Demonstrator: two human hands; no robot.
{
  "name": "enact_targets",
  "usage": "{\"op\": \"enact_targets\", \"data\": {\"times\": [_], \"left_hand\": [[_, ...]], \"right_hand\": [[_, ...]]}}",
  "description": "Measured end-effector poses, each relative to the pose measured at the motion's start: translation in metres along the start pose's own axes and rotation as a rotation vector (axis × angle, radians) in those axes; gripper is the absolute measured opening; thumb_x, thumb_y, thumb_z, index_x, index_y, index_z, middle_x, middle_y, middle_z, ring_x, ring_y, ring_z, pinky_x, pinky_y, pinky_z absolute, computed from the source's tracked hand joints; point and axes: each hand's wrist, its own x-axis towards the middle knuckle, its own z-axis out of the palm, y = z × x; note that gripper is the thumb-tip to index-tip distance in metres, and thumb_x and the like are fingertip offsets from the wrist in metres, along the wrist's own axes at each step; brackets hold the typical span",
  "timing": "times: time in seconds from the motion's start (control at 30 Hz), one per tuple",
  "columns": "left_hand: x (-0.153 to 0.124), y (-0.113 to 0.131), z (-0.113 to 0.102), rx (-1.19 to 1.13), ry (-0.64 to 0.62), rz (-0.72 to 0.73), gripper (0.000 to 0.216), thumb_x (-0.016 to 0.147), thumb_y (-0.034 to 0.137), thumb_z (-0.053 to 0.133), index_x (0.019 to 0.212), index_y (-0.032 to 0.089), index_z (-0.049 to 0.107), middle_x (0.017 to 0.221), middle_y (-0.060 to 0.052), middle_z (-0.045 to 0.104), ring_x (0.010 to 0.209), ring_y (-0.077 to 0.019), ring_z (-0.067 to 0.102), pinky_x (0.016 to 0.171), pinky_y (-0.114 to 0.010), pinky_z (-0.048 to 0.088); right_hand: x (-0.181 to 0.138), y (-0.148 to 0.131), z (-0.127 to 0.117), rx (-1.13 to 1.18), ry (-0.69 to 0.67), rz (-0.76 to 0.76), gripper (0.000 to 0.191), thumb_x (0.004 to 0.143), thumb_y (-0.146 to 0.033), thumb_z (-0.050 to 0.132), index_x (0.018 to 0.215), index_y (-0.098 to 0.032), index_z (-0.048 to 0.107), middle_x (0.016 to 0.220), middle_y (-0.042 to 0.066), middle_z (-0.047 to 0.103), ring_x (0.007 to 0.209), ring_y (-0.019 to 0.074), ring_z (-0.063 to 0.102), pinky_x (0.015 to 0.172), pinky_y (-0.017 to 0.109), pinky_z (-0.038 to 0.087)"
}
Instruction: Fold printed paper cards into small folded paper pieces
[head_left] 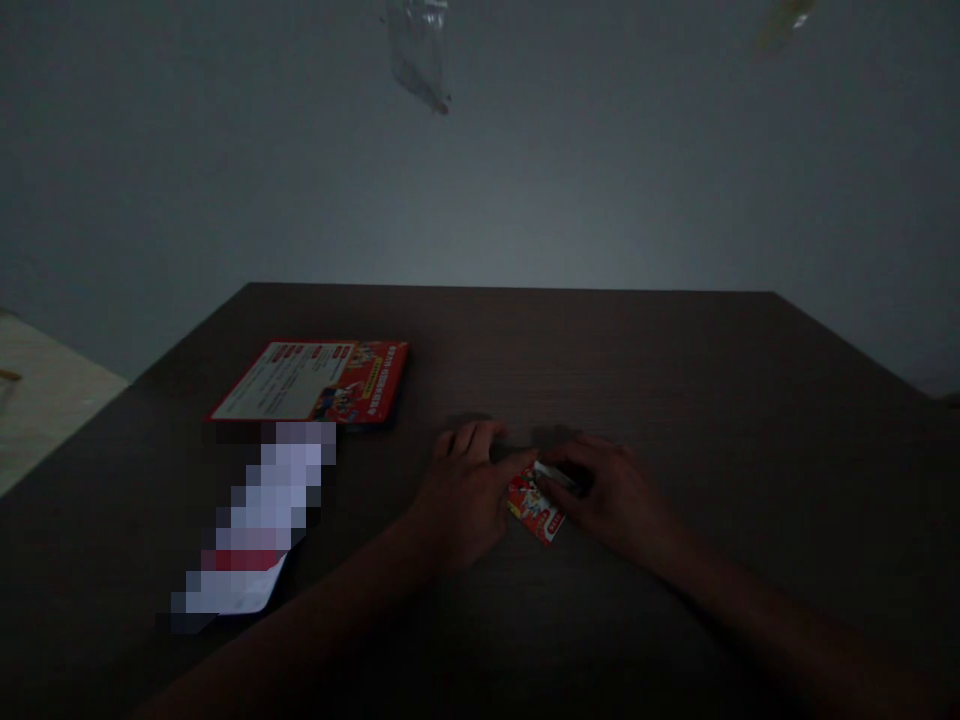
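Dim wall (570, 160) behind dark desk (562, 340). Red card (538, 508) lies between left hand (466, 500) and right hand (619, 497), long axis slanting down rightward; left grip apart, thumb at card; right grip pinched on white strip (553, 472).

Two hands (466, 500) (611, 495) are counted — plus one small printed card (534, 505), one larger red-bordered item (311, 385), one pixelated object (255, 520), one table (540, 345), one clear bag (418, 50).
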Motion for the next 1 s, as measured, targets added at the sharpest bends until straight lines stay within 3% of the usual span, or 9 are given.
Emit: {"op": "enact_targets", "data": {"times": [0.33, 0.63, 1.0], "left_hand": [[0.004, 0.012, -0.002, -0.072, 0.079, -0.061, 0.032, 0.084, 0.037, 0.052, 0.114, 0.031, 0.06, 0.124, -0.009, 0.046, 0.12, -0.0275, 0.037, 0.095, -0.047, 0.03], [0.007, 0.012, 0.002, -0.118, 0.077, -0.145, 0.032, 0.079, 0.034, 0.059, 0.11, 0.034, 0.061, 0.13, -0.007, 0.042, 0.126, -0.0284, 0.032, 0.097, -0.05, 0.028], [0.011, -0.003, -0.005, -0.161, -0.061, -0.151, 0.046, 0.076, 0.024, 0.059, 0.118, 0.043, 0.056, 0.141, -0.004, 0.034, 0.13, -0.0283, 0.03, 0.1, -0.052, 0.027]], "right_hand": [[0.0, -0.002, -0.003, 0.007, -0.008, 0.02, 0.019, 0.078, -0.03, 0.061, 0.095, -0.023, 0.068, 0.088, 0.004, 0.067, 0.078, 0.0191, 0.062, 0.072, 0.033, 0.045], [0.0, 0.0, -0.002, -0.002, -0.013, 0.026, 0.021, 0.079, -0.031, 0.06, 0.097, -0.024, 0.068, 0.09, 0.004, 0.067, 0.079, 0.0191, 0.061, 0.072, 0.032, 0.044], [0.001, 0.0, -0.002, 0.007, -0.012, 0.014, 0.02, 0.08, -0.032, 0.06, 0.096, -0.024, 0.068, 0.091, 0.005, 0.067, 0.078, 0.0191, 0.062, 0.072, 0.033, 0.045]]}}
